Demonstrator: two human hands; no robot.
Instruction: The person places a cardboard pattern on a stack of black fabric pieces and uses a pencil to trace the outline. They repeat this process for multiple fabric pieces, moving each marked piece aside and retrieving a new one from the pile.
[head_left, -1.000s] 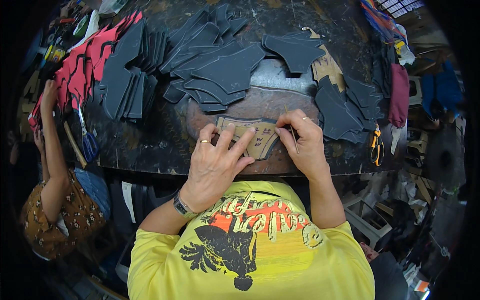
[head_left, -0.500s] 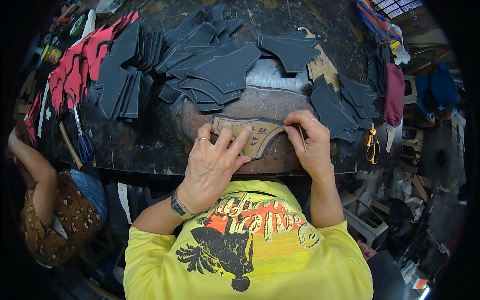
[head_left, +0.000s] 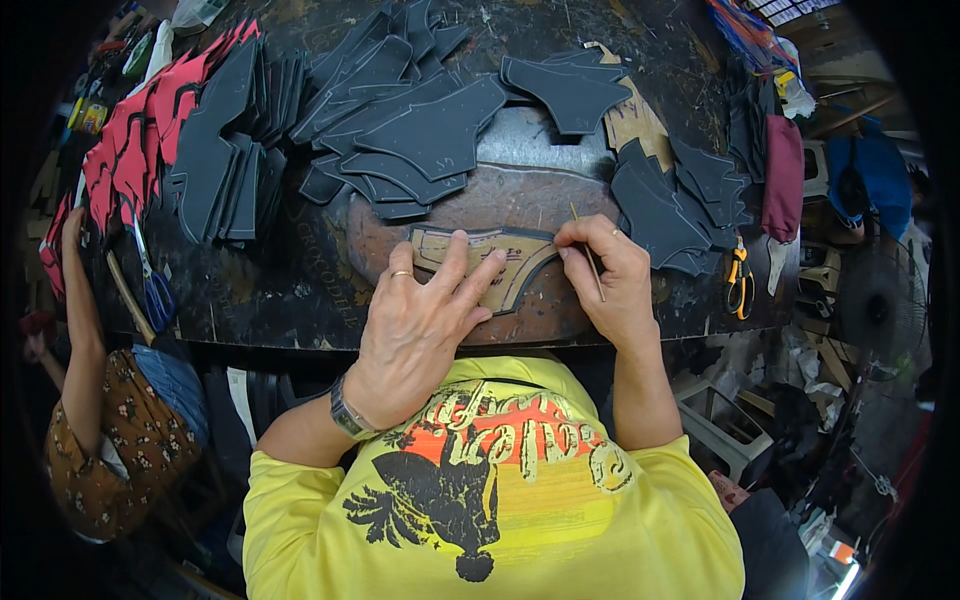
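My left hand [head_left: 415,325] lies with spread fingers on a brown cardboard pattern [head_left: 522,265] that bears dark handwritten marks, holding it down by touch. Under the pattern, a dark grey sheet piece [head_left: 541,278] shows as a narrow border along its curved right edge. Between the thumb and fingers of my right hand [head_left: 615,275] is a thin pen-like stick [head_left: 596,272], leaning, its upper end pointing away from me. The fingertips meet the pattern's upper right corner; the hand hides where the stick's working tip might be.
Cut dark grey pieces [head_left: 430,130] lie in heaps beyond my hands, with more [head_left: 655,215] to the right. Pink pieces [head_left: 135,150], blue-handled scissors [head_left: 155,285] and a co-worker's arm [head_left: 85,320] are at left. Orange-handled nippers [head_left: 738,280] lie near the table's right edge.
The whole view has shifted slightly. My right hand stays at the pattern's corner, with the stick tilted a little more. At left, the co-worker's arm has moved up toward the pink pieces.
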